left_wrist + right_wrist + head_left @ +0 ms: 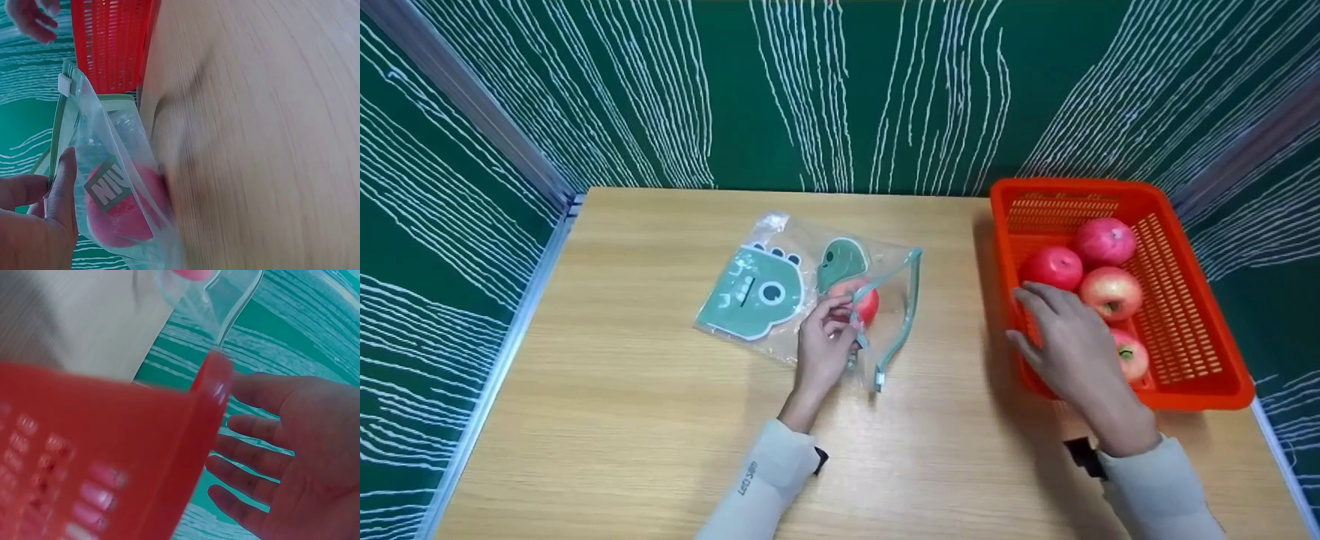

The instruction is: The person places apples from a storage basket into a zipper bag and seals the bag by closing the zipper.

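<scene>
A clear zip bag [896,300] with a green monster print lies on the table, its green-edged mouth spread apart toward the right. Inside it is one red apple [124,219], partly behind a printed label. My left hand [826,337] pinches the bag's edge near the mouth between thumb and fingers. Above the near left side of the orange-red basket [1192,300] hovers my right hand [1069,345], fingers apart and holding nothing. Several apples lie in the basket, among them a red apple [1054,268] just beyond the fingertips and a paler apple [1111,294].
The basket stands at the table's right side, its raised rim beside my right hand. Light wood tabletop [645,427] extends left of and in front of the bag. Green walls [855,97] with white wavy lines close off the back and sides.
</scene>
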Demonstrator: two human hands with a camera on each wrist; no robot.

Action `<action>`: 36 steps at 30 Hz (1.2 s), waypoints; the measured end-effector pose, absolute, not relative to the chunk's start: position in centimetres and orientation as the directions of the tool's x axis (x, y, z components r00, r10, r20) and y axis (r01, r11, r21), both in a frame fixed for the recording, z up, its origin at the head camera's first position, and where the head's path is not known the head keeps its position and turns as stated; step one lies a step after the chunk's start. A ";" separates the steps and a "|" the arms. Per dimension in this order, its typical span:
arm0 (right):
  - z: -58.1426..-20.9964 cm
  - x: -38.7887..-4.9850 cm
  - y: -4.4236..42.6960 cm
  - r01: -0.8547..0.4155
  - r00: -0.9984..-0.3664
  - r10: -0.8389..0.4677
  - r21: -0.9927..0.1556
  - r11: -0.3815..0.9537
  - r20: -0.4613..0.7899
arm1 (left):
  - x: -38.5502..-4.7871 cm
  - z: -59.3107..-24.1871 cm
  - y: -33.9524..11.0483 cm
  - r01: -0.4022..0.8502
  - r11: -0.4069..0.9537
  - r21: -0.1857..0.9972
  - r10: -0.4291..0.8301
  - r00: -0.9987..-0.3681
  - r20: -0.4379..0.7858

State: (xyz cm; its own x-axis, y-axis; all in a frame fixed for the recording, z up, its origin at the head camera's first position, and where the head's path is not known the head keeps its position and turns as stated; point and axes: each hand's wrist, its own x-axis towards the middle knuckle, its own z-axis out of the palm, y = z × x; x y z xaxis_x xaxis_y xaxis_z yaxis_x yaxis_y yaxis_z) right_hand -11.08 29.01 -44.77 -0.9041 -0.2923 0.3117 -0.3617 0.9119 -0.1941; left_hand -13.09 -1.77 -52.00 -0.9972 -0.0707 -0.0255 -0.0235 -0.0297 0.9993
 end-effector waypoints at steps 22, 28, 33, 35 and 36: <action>-45.6 -10.2 36.6 -0.236 -0.958 -0.191 -0.208 0.949 0.215 | -12.9 -52.2 -2.0 0.032 -0.048 0.998 -0.081 -0.996 0.028; -45.6 -10.1 37.8 -0.210 -0.966 -0.171 -0.205 0.956 0.193 | -12.9 -52.1 -1.9 0.018 -0.062 0.998 -0.084 -0.996 0.013; -45.7 -10.0 38.7 -0.214 -0.965 -0.178 -0.184 0.959 0.195 | -12.9 -52.2 -2.0 0.024 -0.046 0.999 -0.087 -0.996 0.020; -45.7 -10.0 39.0 -0.209 -0.967 -0.176 -0.181 0.961 0.183 | -12.8 -52.2 -2.0 0.026 -0.037 0.999 -0.089 -0.996 0.022; -45.7 -10.0 39.1 -0.203 -0.971 -0.173 -0.182 0.962 0.167 | -12.8 -52.2 -2.0 0.025 -0.033 0.999 -0.091 -0.996 0.022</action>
State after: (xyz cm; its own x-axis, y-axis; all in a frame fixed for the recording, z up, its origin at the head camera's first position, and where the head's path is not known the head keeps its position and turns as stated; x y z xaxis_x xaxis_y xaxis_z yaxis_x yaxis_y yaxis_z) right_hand -9.98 39.14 -45.75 -0.9707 -0.1728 0.1671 -0.2026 0.9622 -0.1820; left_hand -12.80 -2.03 -52.20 -0.9956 -0.0906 0.0222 0.0252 -0.0331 0.9991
